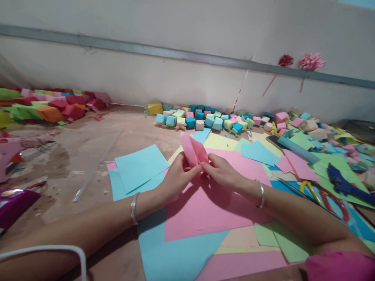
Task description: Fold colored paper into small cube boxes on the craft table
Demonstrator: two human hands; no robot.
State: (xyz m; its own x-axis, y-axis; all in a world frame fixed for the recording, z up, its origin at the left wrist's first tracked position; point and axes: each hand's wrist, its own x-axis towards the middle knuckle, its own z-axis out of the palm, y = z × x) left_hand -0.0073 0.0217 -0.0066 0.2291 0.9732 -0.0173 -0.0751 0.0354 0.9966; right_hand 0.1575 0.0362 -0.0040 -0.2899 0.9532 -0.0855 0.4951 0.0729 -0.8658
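A folded pink paper piece [193,150] stands up between my two hands over the middle of the floor. My left hand [175,177] pinches its lower edge from the left, fingers closed. From the right, my right hand [223,171] pinches the same edge, thumb and fingers pressed together. Both wrists wear a silver bangle. Under my hands lies a large pink sheet [205,207] on top of blue sheets [140,166].
Several small folded paper cubes [211,121] line the wall ahead. Loose coloured sheets [293,156], red-and-yellow scissors [325,195] and a blue glue gun [342,183] lie at the right. A heap of red and green paper shapes [49,107] sits at the far left. A clear strip [96,166] lies on bare floor.
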